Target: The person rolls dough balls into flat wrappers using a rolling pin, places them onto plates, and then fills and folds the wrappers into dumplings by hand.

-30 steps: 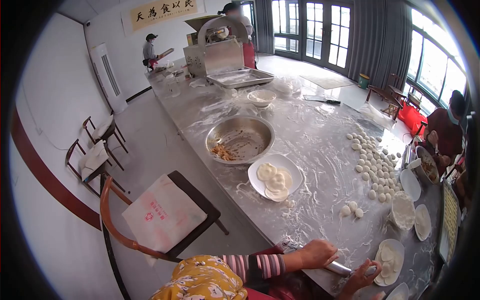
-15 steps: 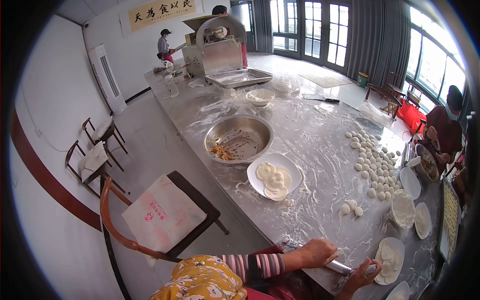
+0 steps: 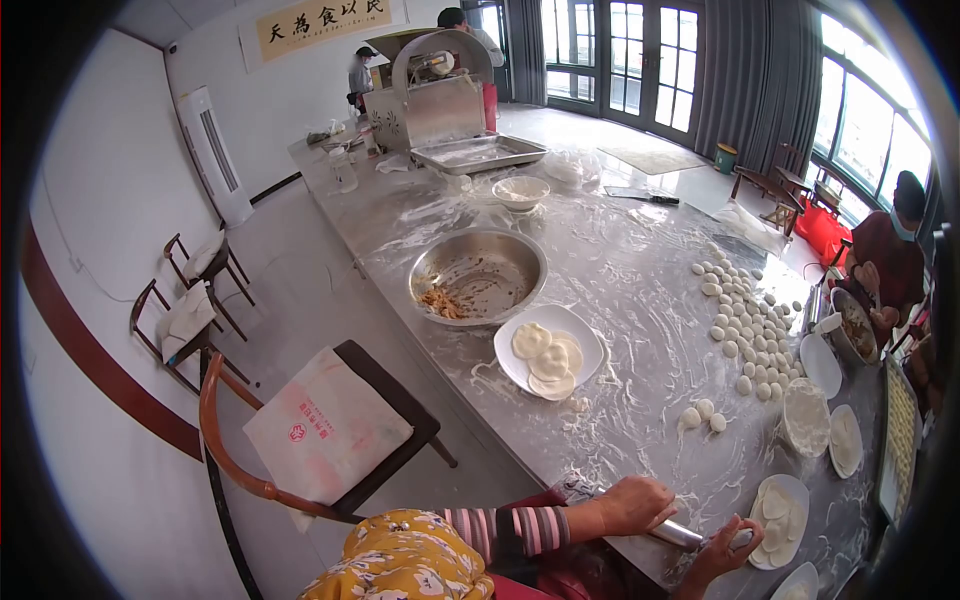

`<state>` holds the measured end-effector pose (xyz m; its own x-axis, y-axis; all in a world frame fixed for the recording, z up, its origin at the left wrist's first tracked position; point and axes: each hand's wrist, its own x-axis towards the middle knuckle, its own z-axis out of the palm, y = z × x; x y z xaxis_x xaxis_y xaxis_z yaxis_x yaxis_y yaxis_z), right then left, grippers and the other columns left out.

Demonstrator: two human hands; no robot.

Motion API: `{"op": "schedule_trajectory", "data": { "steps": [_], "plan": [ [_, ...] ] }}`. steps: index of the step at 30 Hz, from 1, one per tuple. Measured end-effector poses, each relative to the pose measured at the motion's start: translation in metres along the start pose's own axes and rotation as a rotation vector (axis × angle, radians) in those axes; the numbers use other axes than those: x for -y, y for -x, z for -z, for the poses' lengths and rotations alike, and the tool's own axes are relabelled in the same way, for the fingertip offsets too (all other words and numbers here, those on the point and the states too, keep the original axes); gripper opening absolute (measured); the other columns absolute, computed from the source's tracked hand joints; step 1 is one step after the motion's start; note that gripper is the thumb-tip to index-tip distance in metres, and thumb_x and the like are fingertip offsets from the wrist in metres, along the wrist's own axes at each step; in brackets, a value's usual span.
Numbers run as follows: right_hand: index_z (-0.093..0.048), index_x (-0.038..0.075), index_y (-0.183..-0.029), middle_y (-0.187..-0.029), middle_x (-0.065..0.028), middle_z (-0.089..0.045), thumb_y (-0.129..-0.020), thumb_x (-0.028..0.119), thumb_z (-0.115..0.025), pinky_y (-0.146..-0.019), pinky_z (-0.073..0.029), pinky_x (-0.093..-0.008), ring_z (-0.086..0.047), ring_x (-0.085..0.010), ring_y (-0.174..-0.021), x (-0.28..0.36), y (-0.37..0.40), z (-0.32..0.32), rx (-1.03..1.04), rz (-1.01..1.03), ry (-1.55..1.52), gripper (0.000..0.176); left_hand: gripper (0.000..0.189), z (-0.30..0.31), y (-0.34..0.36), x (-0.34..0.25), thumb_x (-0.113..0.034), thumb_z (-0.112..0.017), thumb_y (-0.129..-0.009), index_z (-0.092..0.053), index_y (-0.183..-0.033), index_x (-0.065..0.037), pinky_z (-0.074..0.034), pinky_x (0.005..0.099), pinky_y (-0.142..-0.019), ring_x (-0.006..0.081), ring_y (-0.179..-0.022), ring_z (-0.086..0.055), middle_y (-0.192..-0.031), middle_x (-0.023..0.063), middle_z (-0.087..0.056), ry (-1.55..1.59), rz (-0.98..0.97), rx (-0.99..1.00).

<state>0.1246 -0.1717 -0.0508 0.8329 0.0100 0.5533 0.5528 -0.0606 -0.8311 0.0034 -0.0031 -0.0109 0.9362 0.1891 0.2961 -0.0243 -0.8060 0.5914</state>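
My left hand [image 3: 638,506], below a striped sleeve, is closed around a metal rolling pin [image 3: 678,534] at the table's near edge. My right hand [image 3: 722,550] has its fingers curled round the pin's other end. Beside the right hand lies a white plate [image 3: 797,484] with flat round dough wrappers [image 3: 774,530] on it. Three dough balls [image 3: 704,409] sit beyond the hands. Further left, a square white plate [image 3: 508,347] holds more wrappers [image 3: 552,362], close to a steel bowl [image 3: 500,262] with some filling [image 3: 440,303] in it.
Many small dough pieces [image 3: 745,330] cover the table's right part. A cleaver [image 3: 642,196], a flour bowl [image 3: 520,203], a metal tray [image 3: 478,153] and a machine [image 3: 440,110] stand farther off. A chair [image 3: 330,430] is at the left. A co-worker [image 3: 885,260] is at the right.
My hands and the rolling pin look unchanged. In the back, the person left of the machine has moved right, closer to it; the person behind it has also shifted right.
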Motion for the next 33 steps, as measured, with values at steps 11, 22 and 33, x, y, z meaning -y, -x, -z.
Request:
{"op": "schedule_trajectory", "data": {
  "steps": [11,22,33],
  "plan": [
    [-0.047,0.006,-0.096,-0.082,-0.0012,-0.045,-0.09,0.008,-0.058,-0.043,-0.034,-0.0201,-0.04,-0.0068,-0.053,0.006,0.001,0.0,0.006,0.013,0.013,0.013,0.03,0.0,-0.001,-0.001,-0.029,-0.052,-0.09,-0.056,-0.075,-0.003,-0.048,0.0425,-0.066,0.0343,-0.074,-0.06,-0.074,0.0158,-0.057,-0.007,0.005,0.027],
    [-0.049,0.002,-0.091,-0.082,-0.0088,-0.048,-0.083,0.001,-0.061,-0.07,-0.043,-0.0333,-0.048,-0.0206,-0.074,0.002,0.004,0.006,0.035,0.003,0.136,0.015,0.029,0.001,-0.003,-0.002,-0.028,-0.054,-0.088,-0.055,-0.073,-0.003,-0.048,0.0428,-0.061,0.0339,-0.068,-0.06,-0.072,0.0151,-0.058,-0.052,0.005,0.009],
    [-0.051,0.004,-0.09,-0.074,-0.0105,-0.055,-0.076,0.003,-0.07,-0.055,-0.046,-0.0321,-0.055,-0.0226,-0.059,0.041,-0.009,0.0,0.026,0.258,0.172,0.023,0.027,0.008,-0.006,-0.01,-0.027,-0.058,-0.085,-0.054,-0.069,-0.006,-0.047,0.0421,-0.057,0.0317,-0.065,-0.059,-0.067,0.0128,-0.057,-0.108,-0.035,0.022]
  ]
}}
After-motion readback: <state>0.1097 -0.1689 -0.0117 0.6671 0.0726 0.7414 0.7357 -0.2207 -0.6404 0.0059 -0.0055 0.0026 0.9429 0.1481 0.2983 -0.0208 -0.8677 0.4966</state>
